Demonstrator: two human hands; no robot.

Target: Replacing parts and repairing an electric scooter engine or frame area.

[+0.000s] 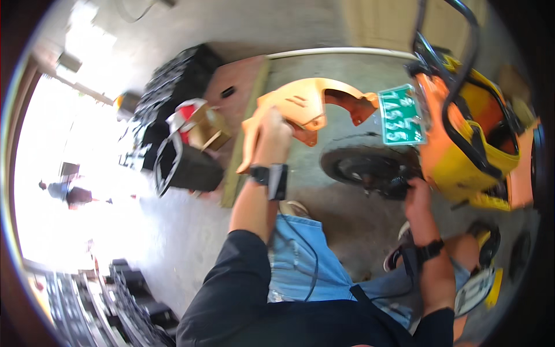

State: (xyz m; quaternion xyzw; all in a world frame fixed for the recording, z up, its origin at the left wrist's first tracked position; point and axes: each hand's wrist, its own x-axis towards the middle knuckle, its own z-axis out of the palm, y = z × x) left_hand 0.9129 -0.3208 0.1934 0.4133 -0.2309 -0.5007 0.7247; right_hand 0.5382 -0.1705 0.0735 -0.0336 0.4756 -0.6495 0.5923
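My left hand (273, 136) is closed around the near end of an orange plastic fender (300, 101), holding it up off the floor. The fender has slots on its side and a curved arm that reaches toward the green licence plate (402, 115). That plate is on an orange and yellow scooter (451, 150) at the right. Beneath the plate is a black wheel (358, 165). My right hand (418, 196) is at the wheel's right side, close against a dark part below the scooter body. Its fingers look bent, and what they grip is hidden.
A black bin (193, 168) and an open cardboard box (208, 127) stand to the left, by stacked black items (179, 75). A reddish board (231, 87) lies behind. More black parts (127, 295) are at the lower left. Another person (72, 191) is far off in the bright doorway.
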